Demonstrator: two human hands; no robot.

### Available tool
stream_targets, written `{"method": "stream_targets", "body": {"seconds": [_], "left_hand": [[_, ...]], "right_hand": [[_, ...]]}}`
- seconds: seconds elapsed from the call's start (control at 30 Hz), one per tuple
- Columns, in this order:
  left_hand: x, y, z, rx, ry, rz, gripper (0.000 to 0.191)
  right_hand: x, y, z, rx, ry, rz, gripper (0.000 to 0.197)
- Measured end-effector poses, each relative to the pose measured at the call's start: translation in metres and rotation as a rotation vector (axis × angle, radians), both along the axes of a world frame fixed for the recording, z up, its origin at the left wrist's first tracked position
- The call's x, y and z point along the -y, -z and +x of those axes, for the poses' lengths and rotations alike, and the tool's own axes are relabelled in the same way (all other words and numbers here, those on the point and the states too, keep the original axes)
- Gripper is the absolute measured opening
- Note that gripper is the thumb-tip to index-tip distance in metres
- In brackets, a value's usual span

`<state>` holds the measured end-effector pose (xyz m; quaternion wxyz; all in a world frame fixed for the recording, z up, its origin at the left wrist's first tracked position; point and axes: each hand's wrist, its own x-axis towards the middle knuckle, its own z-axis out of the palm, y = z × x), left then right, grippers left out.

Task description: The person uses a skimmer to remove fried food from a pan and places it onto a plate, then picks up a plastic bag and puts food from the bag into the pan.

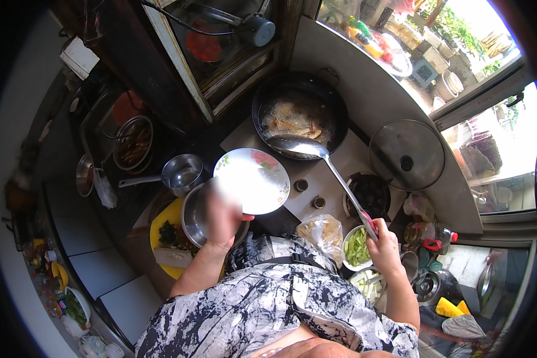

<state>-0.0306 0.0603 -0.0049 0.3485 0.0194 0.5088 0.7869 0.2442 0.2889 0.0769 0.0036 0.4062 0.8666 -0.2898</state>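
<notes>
My left hand [223, 221], partly blurred, holds a white plate [262, 190] with a floral rim; its upper face looks bare and bright. The fingers of my right hand [385, 246] are wrapped around the handle of a long metal skimmer [342, 179]. The skimmer's head lies over the near rim of a black wok [335, 107]. Inside the wok, browned pieces of food [295, 127] sit in bubbling oil. The plate is on the near left of the wok, apart from it. Whether anything lies in the skimmer's head cannot be made out.
A steel saucepan [182, 172], a steel basin [192, 215] and a yellow cutting board [163, 232] with a cleaver [172, 256] and chopped greens are on the left. To the right are an unused burner [368, 197], a glass lid [407, 154], a bowl of cut green vegetables [356, 248] and an oil bottle [425, 235].
</notes>
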Motion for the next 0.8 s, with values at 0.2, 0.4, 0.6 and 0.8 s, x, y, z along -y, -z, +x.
{"method": "stream_targets", "body": {"seconds": [0.2,0.4,0.6,0.8], "left_hand": [[0.002,0.006,0.000,0.021,-0.009,-0.006,0.054],[0.001,0.004,0.001,0.018,-0.008,-0.009,0.055],[-0.002,-0.005,0.003,-0.068,-0.032,-0.075,0.046],[0.002,-0.006,0.001,0.022,-0.022,-0.029,0.056]], "right_hand": [[-0.005,-0.009,0.012,-0.044,-0.019,-0.032,0.026],[-0.011,0.014,0.002,0.026,-0.057,0.012,0.029],[-0.008,0.044,-0.021,0.097,-0.049,0.132,0.032],[-0.014,0.075,-0.037,0.037,-0.044,0.216,0.032]]}}
